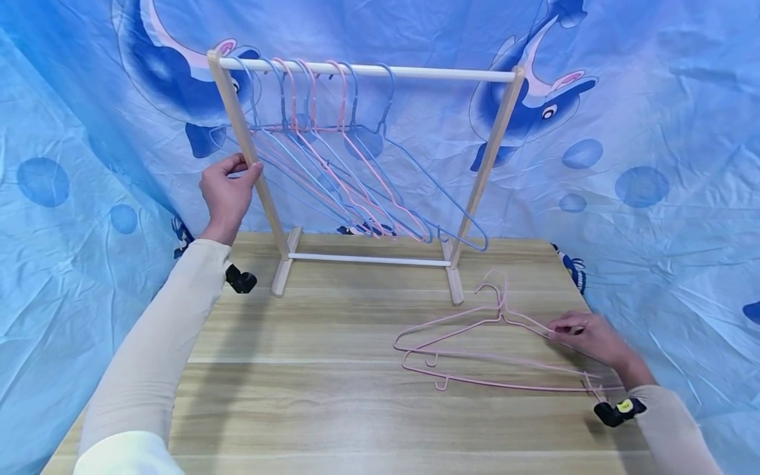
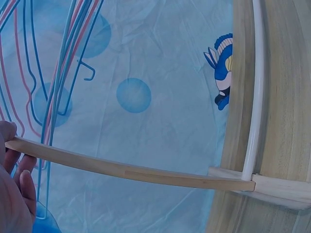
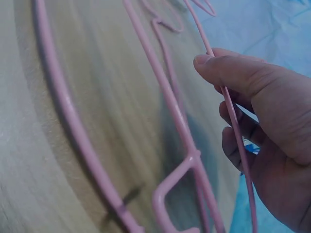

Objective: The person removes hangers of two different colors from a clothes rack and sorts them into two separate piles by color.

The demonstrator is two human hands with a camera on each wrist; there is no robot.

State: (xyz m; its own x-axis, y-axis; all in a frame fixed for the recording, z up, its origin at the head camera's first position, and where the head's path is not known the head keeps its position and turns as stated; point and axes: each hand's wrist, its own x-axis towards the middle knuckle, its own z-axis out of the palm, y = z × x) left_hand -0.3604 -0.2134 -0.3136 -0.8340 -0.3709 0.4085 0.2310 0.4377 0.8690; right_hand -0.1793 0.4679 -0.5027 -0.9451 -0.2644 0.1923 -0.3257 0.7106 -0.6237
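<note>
My left hand (image 1: 228,191) grips the left post (image 2: 126,171) of a wooden clothes rack (image 1: 493,145), its thumb and fingers around the wood. Several blue hangers (image 1: 439,179) and pink hangers (image 1: 375,173) hang from the rack's white top rail, mostly toward the left. At the front right, my right hand (image 1: 594,340) pinches the sloping shoulder of a pink hanger (image 3: 236,127) between thumb and fingers. A second pink hanger (image 1: 510,385) lies flat on the table, and the held one overlaps it in the head view.
The rack's feet (image 1: 456,287) stand toward the back of the wood-grain table (image 1: 309,396), joined by a white lower bar (image 1: 368,259). A blue curtain (image 1: 653,231) printed with whales hangs close behind the rack and at both sides.
</note>
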